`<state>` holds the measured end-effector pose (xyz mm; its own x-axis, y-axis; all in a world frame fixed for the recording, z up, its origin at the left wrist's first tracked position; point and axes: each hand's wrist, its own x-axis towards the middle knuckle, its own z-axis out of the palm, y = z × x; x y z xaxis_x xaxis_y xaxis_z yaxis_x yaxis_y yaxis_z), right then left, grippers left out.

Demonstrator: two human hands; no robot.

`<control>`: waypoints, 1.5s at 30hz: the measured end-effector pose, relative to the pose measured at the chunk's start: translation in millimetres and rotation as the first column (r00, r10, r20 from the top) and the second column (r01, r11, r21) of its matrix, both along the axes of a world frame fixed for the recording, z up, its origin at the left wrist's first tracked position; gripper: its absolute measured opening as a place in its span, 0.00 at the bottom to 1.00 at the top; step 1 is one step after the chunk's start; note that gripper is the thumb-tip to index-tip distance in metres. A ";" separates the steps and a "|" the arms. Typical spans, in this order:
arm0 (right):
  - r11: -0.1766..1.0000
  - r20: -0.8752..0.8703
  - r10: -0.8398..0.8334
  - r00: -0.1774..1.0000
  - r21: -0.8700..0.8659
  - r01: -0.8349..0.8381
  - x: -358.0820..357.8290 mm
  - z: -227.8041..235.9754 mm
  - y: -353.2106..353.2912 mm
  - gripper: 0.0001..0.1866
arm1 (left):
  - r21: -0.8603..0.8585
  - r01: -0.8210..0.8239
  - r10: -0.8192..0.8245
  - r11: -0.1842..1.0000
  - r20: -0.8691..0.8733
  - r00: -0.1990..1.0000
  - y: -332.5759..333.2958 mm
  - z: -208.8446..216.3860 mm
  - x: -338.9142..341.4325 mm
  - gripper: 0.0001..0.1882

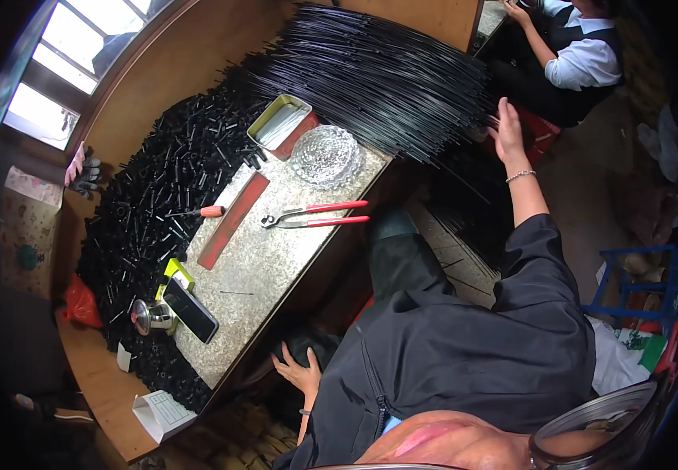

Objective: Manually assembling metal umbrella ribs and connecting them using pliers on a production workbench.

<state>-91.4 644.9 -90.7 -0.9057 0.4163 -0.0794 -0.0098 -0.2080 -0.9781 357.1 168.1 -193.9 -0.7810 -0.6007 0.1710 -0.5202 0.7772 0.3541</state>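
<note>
My right hand (509, 135) is raised at the ends of a big bundle of long thin black rods (370, 74), fingers stretched out; whether it touches them I cannot tell. Low beside the table edge, my left hand (301, 374) has its fingers spread next to a dark rounded thing (308, 348). Red-handled pincers (315, 215) lie on the speckled tabletop (237, 321). Near them are a flat red bar (233, 221) and a red-handled screwdriver-like tool (198, 211). A glass dish (326, 157) stands beside an open tin (283, 125) holding pale sticks.
A heap of short black pieces (159, 180) covers the table's far left. A phone (190, 312), a metal canister (151, 316) and a white box (164, 415) are nearer me. Another person (578, 63) sits at the upper right. A blue frame (636, 282) stands to my right.
</note>
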 end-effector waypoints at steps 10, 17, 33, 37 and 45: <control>0.682 0.289 0.161 0.944 0.658 -0.318 94.3 30.0 7.6 0.25 | 0.042 -0.009 0.009 0.999 -0.006 1.000 -0.8 0.5 -3.9 0.34; 0.971 0.115 0.234 0.966 -0.087 -0.225 136.7 15.6 -95.7 0.42 | 0.062 -0.013 0.013 0.998 -0.004 1.000 -0.8 0.6 -7.0 0.34; 0.077 -0.214 0.384 0.898 0.977 0.200 -14.8 75.1 -129.0 0.14 | 0.065 -0.048 0.051 0.997 -0.050 0.997 -4.2 2.7 -2.7 0.33; -0.229 -0.073 0.312 0.947 0.962 0.149 -95.4 55.6 -152.8 0.09 | 0.067 -0.064 0.068 0.996 -0.048 0.997 0.3 -1.5 -2.2 0.33; -0.140 -0.022 0.184 0.983 0.989 0.049 -125.8 47.7 -179.7 0.10 | 0.075 -0.100 0.105 0.992 -0.067 0.992 -2.3 -1.6 3.5 0.33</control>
